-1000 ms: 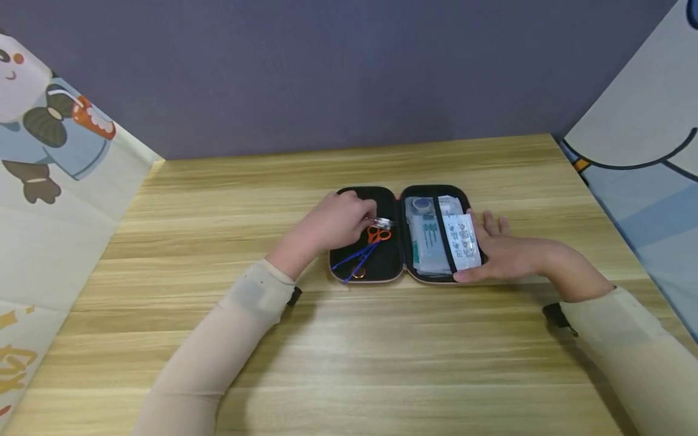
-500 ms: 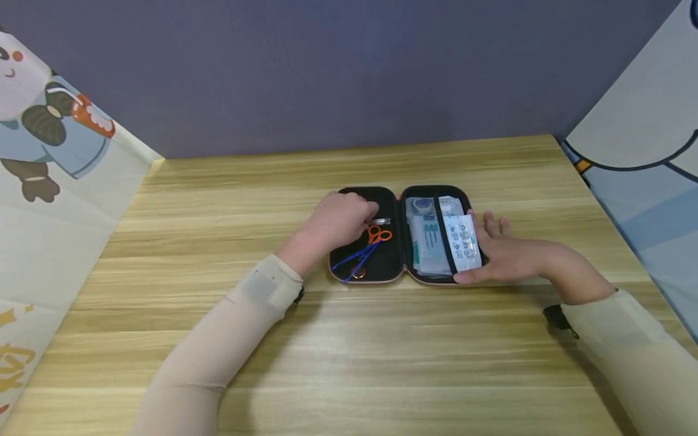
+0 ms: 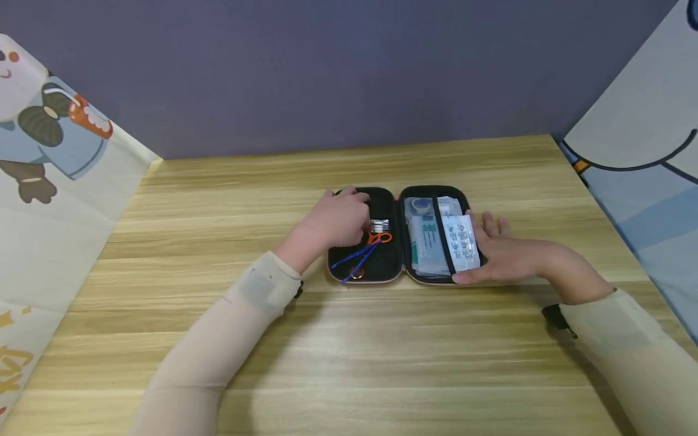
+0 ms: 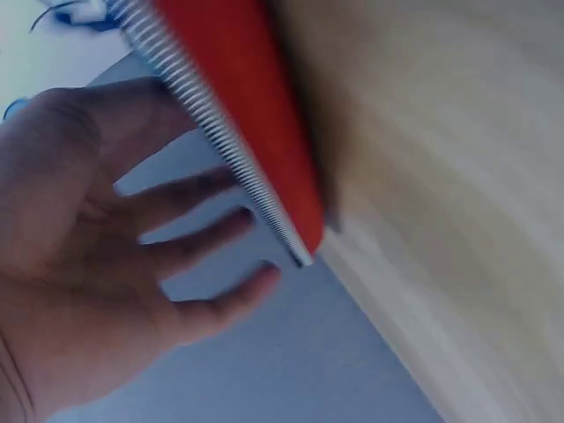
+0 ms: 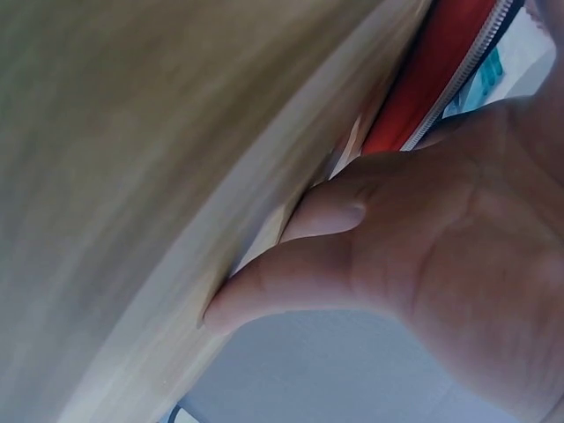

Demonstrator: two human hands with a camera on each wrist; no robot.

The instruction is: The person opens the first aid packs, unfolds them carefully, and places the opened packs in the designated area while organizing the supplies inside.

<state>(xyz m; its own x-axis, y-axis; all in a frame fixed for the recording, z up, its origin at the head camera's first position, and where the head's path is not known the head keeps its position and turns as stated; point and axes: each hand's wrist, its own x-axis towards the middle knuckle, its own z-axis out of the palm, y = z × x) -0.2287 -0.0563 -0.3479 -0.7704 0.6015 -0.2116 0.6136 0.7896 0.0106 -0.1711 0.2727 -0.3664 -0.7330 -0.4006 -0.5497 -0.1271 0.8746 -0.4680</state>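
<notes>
An unzipped case (image 3: pixel 391 266), black inside and red outside, lies spread flat on the wooden table. My left hand (image 3: pixel 340 221) is over its left half, with loosely bent, parted fingers in the left wrist view; its fingertips there are partly hidden behind the case wall. Just beside those fingers lies a small silver packet (image 3: pixel 379 226). Below it are orange-handled scissors (image 3: pixel 385 238) and a blue plastic pair of tweezers (image 3: pixel 357 257). My right hand (image 3: pixel 504 254) rests with spread fingers against the right half's outer edge, its thumb at the near corner.
Clear packets (image 3: pixel 428 242) and a white printed sachet (image 3: pixel 462 242) sit under a black elastic strap (image 3: pixel 444 236) in the case's right half. A grey-purple panel (image 3: pixel 349 79) stands behind the table (image 3: pixel 349 351). Printed cartoon panels flank both sides.
The silver packet was in my left fingers earlier; it now lies flat in the case's left half. My left fingers have loosened and spread. The right hand has stayed in place.
</notes>
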